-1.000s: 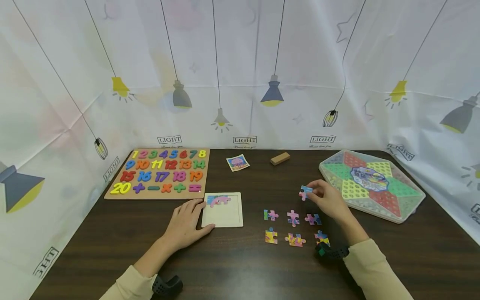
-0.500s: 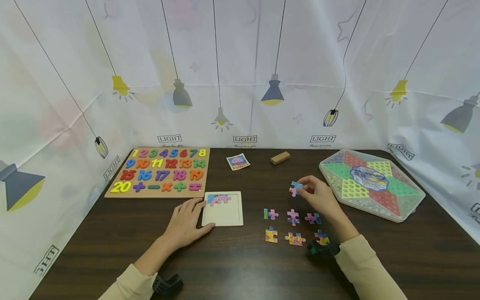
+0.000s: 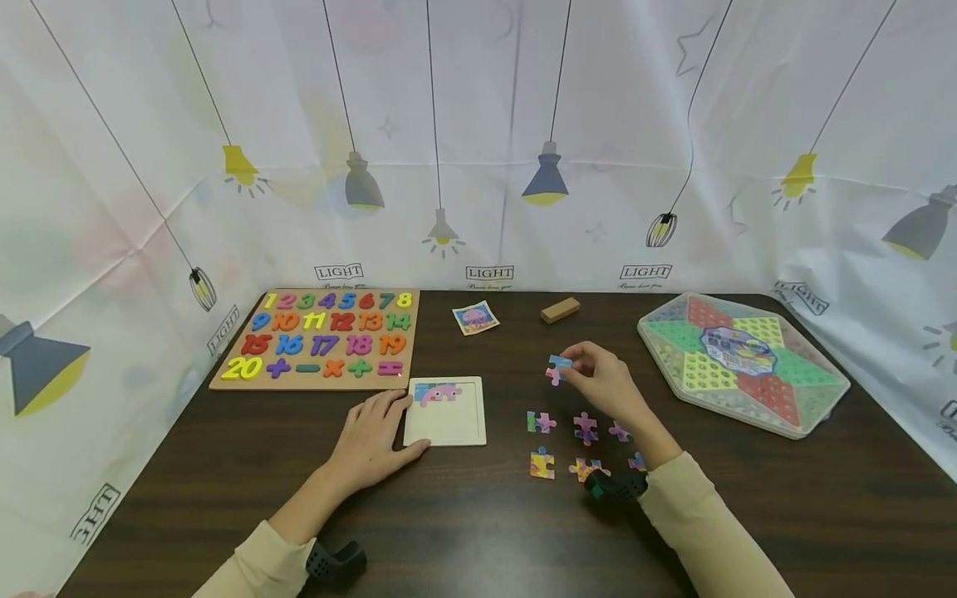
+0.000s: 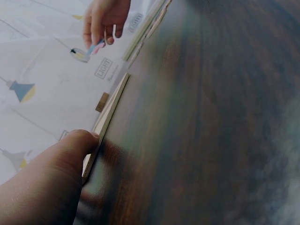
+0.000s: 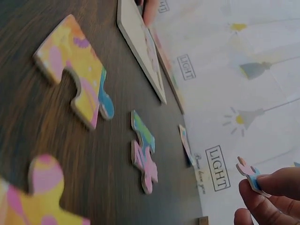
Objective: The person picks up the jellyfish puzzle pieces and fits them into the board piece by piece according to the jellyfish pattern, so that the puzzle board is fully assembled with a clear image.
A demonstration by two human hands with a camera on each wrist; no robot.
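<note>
My right hand (image 3: 607, 384) pinches a blue and pink puzzle piece (image 3: 557, 370) between thumb and fingers, above the table behind the loose pieces. The right wrist view shows the same piece (image 5: 253, 179) held at its edge. On the left, my left hand (image 3: 374, 442) rests with fingers spread along the left side of a pale square puzzle tray (image 3: 447, 426); its thumb touches the near edge. Joined pieces (image 3: 438, 394) with a pink picture fill the tray's upper left. Loose pieces lie in two rows, among them a yellow one (image 3: 542, 464) and a pink one (image 3: 586, 427).
A number board (image 3: 299, 378) lies at the back left. Behind the tray are a small picture card (image 3: 475, 317) and a wooden block (image 3: 560, 311). A hexagonal game box (image 3: 703, 374) lies at the right. A printed curtain hangs behind the dark table (image 3: 463, 531).
My right hand has moved left with the pinched piece, towards the tray, and its forearm now covers part of the right-hand loose pieces. My left hand has stayed at the tray.
</note>
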